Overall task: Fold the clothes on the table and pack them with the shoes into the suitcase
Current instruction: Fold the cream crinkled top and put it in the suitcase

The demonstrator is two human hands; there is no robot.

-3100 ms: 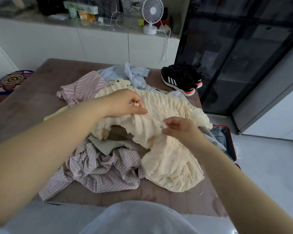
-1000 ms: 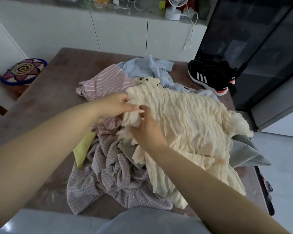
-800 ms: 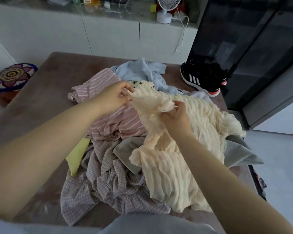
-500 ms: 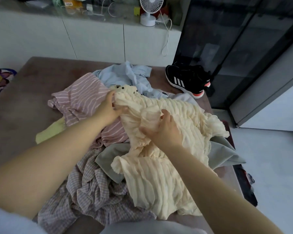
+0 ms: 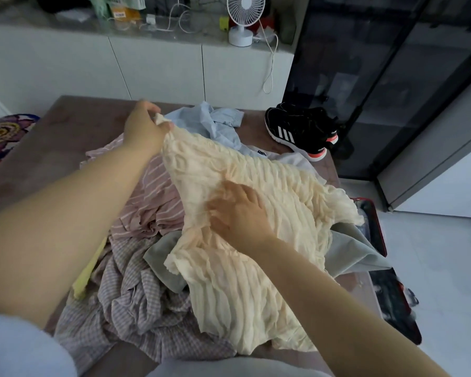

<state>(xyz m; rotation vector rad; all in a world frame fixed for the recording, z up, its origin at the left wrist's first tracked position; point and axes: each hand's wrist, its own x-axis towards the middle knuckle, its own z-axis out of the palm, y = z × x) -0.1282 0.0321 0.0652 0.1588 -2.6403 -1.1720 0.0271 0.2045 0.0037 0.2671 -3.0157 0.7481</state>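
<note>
Fingers (image 5: 148, 106) of the left hand (image 5: 143, 129) pinch a corner of the cream crinkled garment (image 5: 256, 268) and hold it raised over the pile.

That garment drapes from the pinched corner down across the heap of clothes on the brown table (image 5: 74, 123), its lower edge near the table's front. The right hand (image 5: 242, 213) lies at its middle, fingers tucked under the thin cloth and showing through it; whether they grip cannot be told. Under and beside it lie a pink striped garment (image 5: 158, 197), a checked garment (image 5: 136, 303), a grey garment (image 5: 351, 254) and a light blue shirt (image 5: 207, 123). Black shoes (image 5: 299, 129) sit at the table's far right corner. The red-rimmed suitcase (image 5: 378, 229) is on the floor just right of the table, partly hidden.
</note>
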